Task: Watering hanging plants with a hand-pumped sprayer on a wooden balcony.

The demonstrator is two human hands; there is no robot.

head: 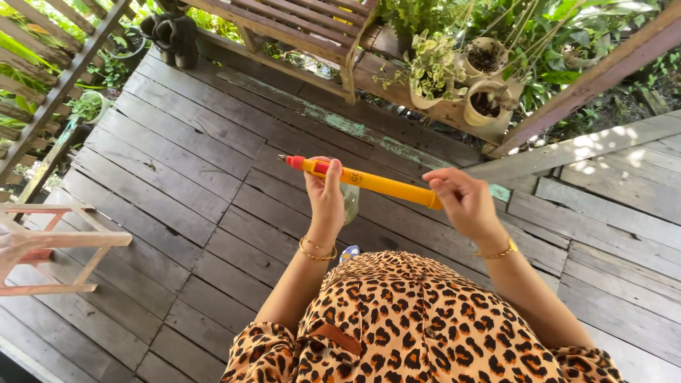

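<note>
Nearest the camera is the person's leopard-print garment (pixel 411 326), filling the bottom of the view. Two forearms rise from it, each wearing one gold bangle: one on the left wrist (pixel 316 250), one on the right wrist (pixel 501 251).

The left hand (pixel 325 195) is curled around one long yellow tube (pixel 372 183) near its red tip (pixel 296 162), thumb over the top and fingers wrapped beneath, so it has a firm hold. The right hand (pixel 462 198) meets the tube's other end with fingers bent and partly spread; the thumb and fingertips pinch that end loosely rather than closing fully. The tube lies almost level in the air between both hands, above the deck, red tip pointing left. A small clear object (pixel 350 201) shows just behind the left hand; what it is cannot be told.

Below lies the grey plank deck (pixel 191 177). At the left edge stands one pale wooden frame (pixel 50 245). Farther off, one slatted wooden bench (pixel 298 25) sits at the deck's far side, and beside it three pale pots (pixel 486 103) stand on a ledge, with green foliage (pixel 560 35) behind.
</note>
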